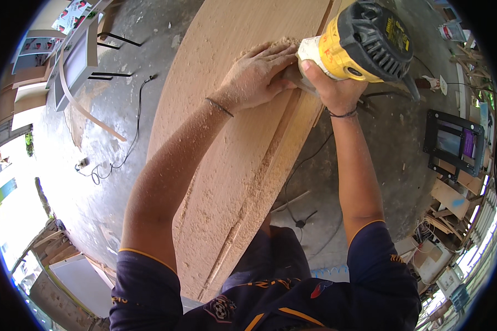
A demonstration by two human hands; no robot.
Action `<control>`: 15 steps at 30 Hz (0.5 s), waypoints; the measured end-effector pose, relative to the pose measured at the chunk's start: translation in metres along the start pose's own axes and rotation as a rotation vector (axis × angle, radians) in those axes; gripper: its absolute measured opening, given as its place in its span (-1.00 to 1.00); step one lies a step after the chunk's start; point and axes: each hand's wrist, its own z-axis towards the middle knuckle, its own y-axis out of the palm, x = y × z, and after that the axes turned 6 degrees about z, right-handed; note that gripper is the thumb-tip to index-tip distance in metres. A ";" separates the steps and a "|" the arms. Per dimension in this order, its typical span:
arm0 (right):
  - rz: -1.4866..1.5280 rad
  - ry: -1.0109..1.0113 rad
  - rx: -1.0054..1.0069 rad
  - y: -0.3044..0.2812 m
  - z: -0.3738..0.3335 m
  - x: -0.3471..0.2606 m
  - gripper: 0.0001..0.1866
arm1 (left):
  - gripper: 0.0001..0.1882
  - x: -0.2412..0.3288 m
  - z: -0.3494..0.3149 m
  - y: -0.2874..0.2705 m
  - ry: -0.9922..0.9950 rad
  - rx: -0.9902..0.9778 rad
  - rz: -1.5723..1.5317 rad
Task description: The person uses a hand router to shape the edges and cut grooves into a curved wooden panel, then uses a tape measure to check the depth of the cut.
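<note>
Right hand (pixel 337 88) wrapped tight around yellow router (pixel 364 41); left hand (pixel 257 74) flat, fingers (pixel 279 52) spread, probably steadying base on dusty wooden board (pixel 226 182).

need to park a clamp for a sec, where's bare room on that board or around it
Bare board lies beyond the left hand, and more between the left forearm and the sawdust-filled groove. Bare concrete floor lies left of the board. It is crowded where both hands meet at the yellow router, gripped by the right hand.
</note>
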 end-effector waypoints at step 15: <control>-0.019 0.000 -0.024 -0.013 0.021 0.020 -0.52 | -0.38 -0.011 0.028 0.004 0.008 0.029 0.033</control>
